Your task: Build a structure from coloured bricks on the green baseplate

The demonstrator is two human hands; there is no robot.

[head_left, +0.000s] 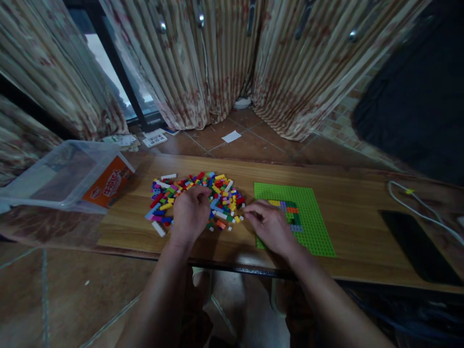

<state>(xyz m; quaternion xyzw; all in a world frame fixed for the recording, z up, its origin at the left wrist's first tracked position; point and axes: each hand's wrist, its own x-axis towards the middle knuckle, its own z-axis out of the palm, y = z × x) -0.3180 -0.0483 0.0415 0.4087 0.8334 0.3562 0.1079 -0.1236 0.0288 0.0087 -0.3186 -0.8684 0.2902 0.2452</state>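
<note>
A heap of small mixed-colour toy building bricks (221,200) lies on the wooden table (355,217). Over its middle is my left hand (191,212), fingers curled in, thumb close to the forefinger; whatever they hold is hidden. My right hand (271,224) is at the heap's right edge, its thumb and forefinger pinched together beside a few loose bricks. Anything between those fingertips is too small to make out. Under that hand lies a green studded baseplate (315,217). Rows of yellow, purple, orange, dark green and grey-blue bricks (295,217) are set on it, partly covered by the hand.
A clear plastic box (68,169) with an orange label stands at the left end. A dark phone-like slab (416,244) lies at the right, near a white cable (420,203). Striped curtains (217,63) hang behind. Papers (231,137) lie on the tiled floor.
</note>
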